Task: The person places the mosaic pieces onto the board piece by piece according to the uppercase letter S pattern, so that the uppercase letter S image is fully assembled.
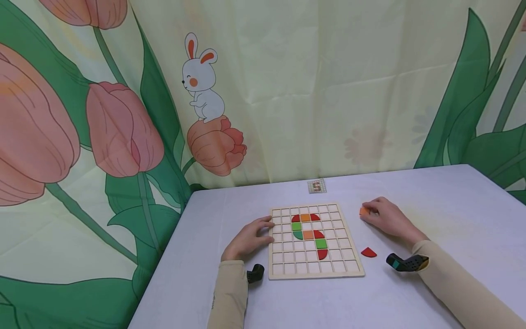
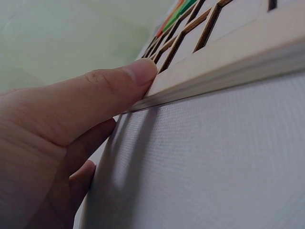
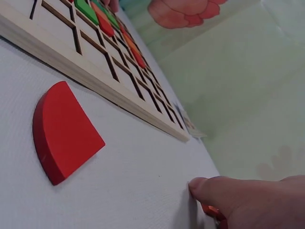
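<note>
A wooden grid board point(image 1: 316, 276) lies on the table, with red quarter-circles, orange squares and green pieces set in its cells in a bent line. My left hand point(image 1: 246, 240) rests at the board's left edge, thumb point(image 2: 143, 71) against the rim and fingers loosely bent. To the right of the board, my right hand point(image 1: 388, 220) pinches an orange block point(image 1: 364, 211) close over the tabletop; the fingers hide most of it. A loose red quarter-circle piece point(image 1: 369, 252) lies between the board's right edge and my right wrist, large in the right wrist view.
Behind the board lies a small card point(image 1: 317, 186) printed with a similar coloured grid pattern. A white cloth covers the table point(image 1: 197, 274). At its far edge hangs a curtain point(image 1: 287, 91) with tulips and a rabbit. Each wrist carries a black device point(image 1: 407, 262).
</note>
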